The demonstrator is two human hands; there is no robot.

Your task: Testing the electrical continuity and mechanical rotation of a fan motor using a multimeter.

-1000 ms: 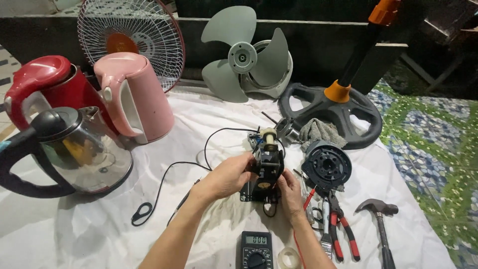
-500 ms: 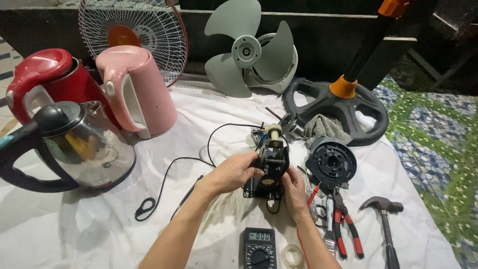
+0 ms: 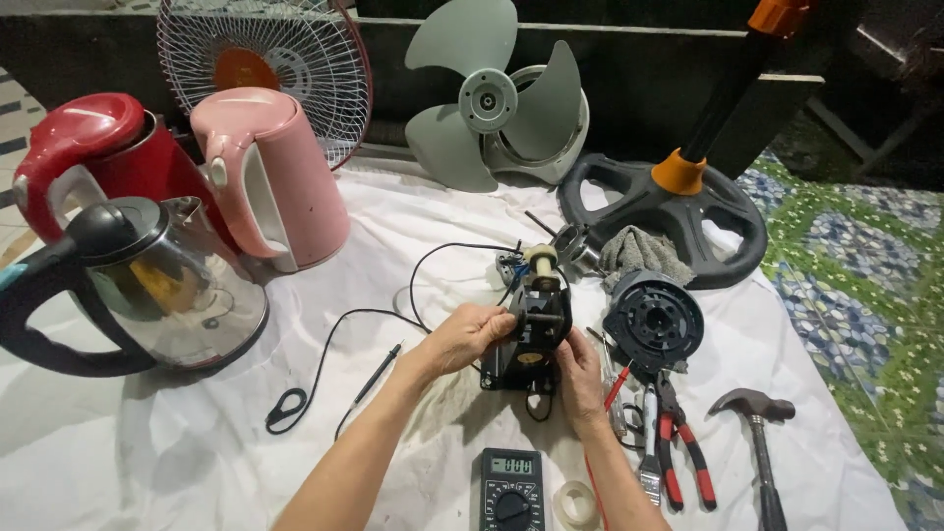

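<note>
The black fan motor assembly [image 3: 536, 329] stands upright at the centre of the white cloth [image 3: 413, 236]. The left hand [image 3: 472, 334] grips its left side; the right hand [image 3: 578, 369] clasps its near right side. A multimeter [image 3: 511, 489] lies nearer; red-handled pliers [image 3: 683, 457], possibly two pairs, lie right.

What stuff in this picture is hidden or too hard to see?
Head view only:
- The black fan motor: its sides are covered by the left hand and right hand.
- The hammer: its handle is cut off by the bottom edge.
- The multimeter: its dial markings are too small.
</note>
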